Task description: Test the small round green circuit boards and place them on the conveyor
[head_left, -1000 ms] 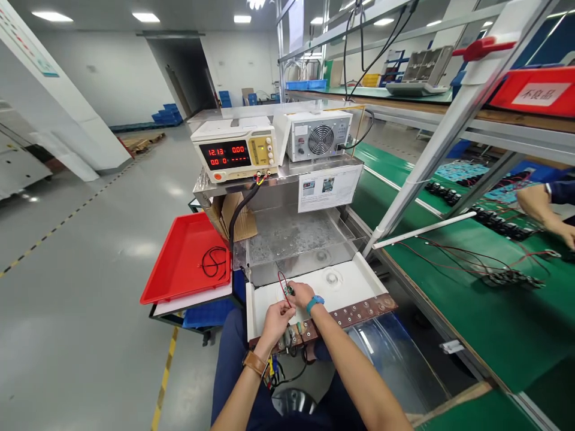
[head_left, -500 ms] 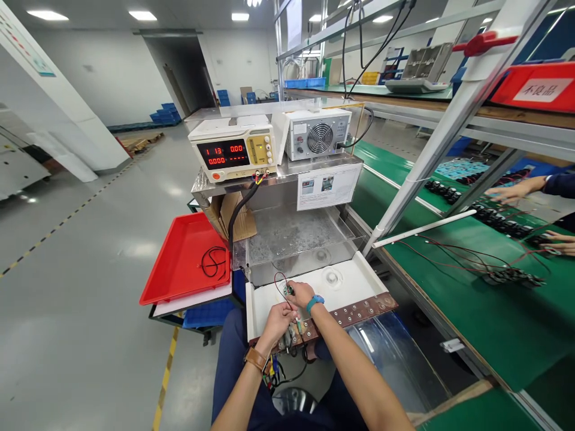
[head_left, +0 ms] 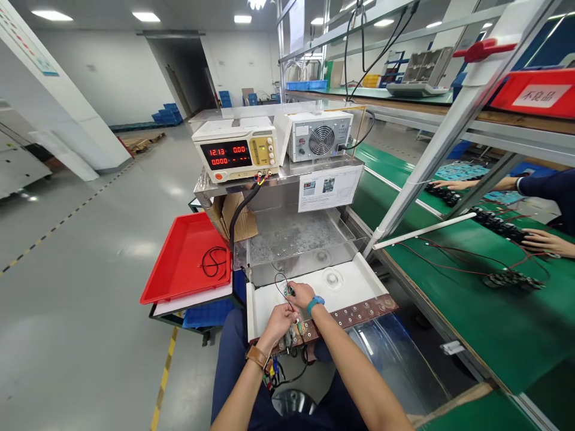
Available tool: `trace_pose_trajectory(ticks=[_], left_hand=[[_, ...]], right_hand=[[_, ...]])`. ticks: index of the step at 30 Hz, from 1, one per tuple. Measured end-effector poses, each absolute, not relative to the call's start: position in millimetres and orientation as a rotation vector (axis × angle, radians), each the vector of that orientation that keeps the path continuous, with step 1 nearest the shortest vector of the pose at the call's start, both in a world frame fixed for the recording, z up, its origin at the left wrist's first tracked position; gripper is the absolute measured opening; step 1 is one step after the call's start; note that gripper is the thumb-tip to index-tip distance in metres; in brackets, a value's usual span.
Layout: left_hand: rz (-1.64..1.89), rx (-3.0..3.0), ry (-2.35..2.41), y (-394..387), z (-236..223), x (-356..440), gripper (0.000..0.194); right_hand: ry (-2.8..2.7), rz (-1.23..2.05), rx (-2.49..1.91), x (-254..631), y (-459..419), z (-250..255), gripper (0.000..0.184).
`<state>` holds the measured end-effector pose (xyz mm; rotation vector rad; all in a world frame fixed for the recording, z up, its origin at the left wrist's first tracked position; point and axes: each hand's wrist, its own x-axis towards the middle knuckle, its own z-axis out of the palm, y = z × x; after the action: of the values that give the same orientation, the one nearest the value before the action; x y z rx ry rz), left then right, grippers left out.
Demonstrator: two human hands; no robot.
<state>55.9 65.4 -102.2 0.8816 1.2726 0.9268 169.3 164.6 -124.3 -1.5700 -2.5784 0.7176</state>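
My right hand (head_left: pixel 302 293) pinches a small round black part (head_left: pixel 288 291) with thin red and black wires looping up from it, held over the white tray (head_left: pixel 354 281). My left hand (head_left: pixel 279 318) is closed beside it, fingers pinched on the wire ends near the brown terminal strip (head_left: pixel 359 311) at the tray's front edge. Several clips and coloured leads hang below the strip.
A bench power supply (head_left: pixel 233 155) with red digits and a fan-fronted unit (head_left: pixel 320 135) sit on a steel shelf over a clear tank (head_left: pixel 296 239). A red tray (head_left: pixel 186 257) holding a black cable lies at left. Another person's hands (head_left: pixel 541 240) work on the green conveyor at right.
My left hand has dropped slightly toward the terminal strip. The supply's display flickered and reads 12.13 again. The other person's hands have shifted along the conveyor.
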Motion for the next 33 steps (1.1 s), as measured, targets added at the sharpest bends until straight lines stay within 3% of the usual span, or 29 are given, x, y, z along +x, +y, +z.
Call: trace_pose_trajectory(ticks=[19,27,33], left_hand=[[1.040,0.858,1.330,64.8,-104.0,60.4,0.023],[1.148,0.899,1.509,67.7,-90.0,49.7,0.053],[1.304,0.888,1.399,82.7,-64.2,56.9,0.075]], right_hand=[[-2.549,0.719,-1.550,165.1,163.2,-125.4,0.040],[-2.494,0.663,-1.515,171.4,153.8,-87.6,0.030],[-1.544,0.448,-1.862,296.8,147.0,-37.8,0.035]])
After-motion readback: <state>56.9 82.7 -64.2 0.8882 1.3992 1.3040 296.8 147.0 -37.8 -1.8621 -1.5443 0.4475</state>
